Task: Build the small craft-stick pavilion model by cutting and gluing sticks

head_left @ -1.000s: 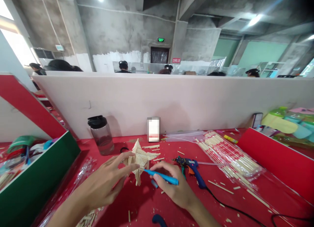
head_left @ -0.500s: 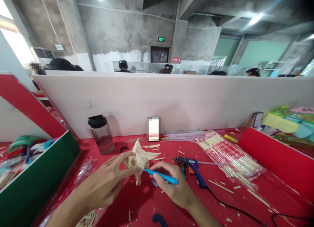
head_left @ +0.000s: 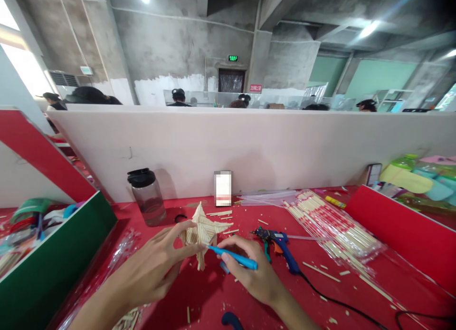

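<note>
Red table [head_left: 356, 292] carrying the work, with a packet of uncut sticks [head_left: 331, 225] lying unused at right and a glue gun [head_left: 280, 244] resting idle. At centre, a partly built stick model [head_left: 204, 230] is being steadied by the left hand [head_left: 156, 268], fingers closing on its side. The right hand [head_left: 254, 273] is gripping a blue-handled tool [head_left: 233, 257], tip touching the model; assembly appears well advanced, though unfinished.

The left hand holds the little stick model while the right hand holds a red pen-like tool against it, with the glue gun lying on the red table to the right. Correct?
Not quite: the tool in the right hand is blue, not red, as the head view shows. The rest stands: the left hand holds the stick model, and the glue gun lies on the red table to the right.
</note>
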A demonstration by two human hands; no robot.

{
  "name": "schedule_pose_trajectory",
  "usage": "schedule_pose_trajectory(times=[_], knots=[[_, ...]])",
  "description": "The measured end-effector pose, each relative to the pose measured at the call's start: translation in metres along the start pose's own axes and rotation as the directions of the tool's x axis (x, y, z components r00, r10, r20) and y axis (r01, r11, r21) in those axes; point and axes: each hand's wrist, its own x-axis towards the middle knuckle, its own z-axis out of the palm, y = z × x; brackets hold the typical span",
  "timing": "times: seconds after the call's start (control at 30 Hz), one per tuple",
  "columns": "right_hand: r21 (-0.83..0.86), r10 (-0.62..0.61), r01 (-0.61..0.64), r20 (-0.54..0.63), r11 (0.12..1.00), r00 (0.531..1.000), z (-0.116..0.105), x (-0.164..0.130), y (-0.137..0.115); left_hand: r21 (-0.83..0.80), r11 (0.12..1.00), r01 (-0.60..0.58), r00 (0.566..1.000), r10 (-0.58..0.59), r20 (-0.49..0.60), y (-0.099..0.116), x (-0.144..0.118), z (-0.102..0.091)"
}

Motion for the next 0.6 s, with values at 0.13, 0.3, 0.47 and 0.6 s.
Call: schedule_pose_trajectory(times=[0.13,0.3,0.47,0.6], knots=[[0.007,0.004,-0.004,0.002,1.000,1.000,0.0011,-0.0005,-0.0004,0.010,1.000,0.003,1.000,-0.003,0.009,-0.0004,-0.0003,0.0004],[-0.005,-0.014,0.014,0.006,1.000,1.000,0.0029,-0.0021,-0.0005,0.010,1.000,0.000,1.000,0.000,0.004,-0.0002,0.0001,-0.0003],[0.004,0.006,-0.006,0.000,1.000,1.000,0.0001,-0.0008,-0.0032,-0.001,1.000,-0.012,1.000,0.012,-0.025,0.0003,0.0000,0.0001],[-0.005,0.005,-0.005,-0.006,1.000,1.000,-0.0004,-0.0001,-0.0052,-0.001,1.000,-0.003,1.000,0.003,0.001,0.0015,-0.0001,-0.0003]])
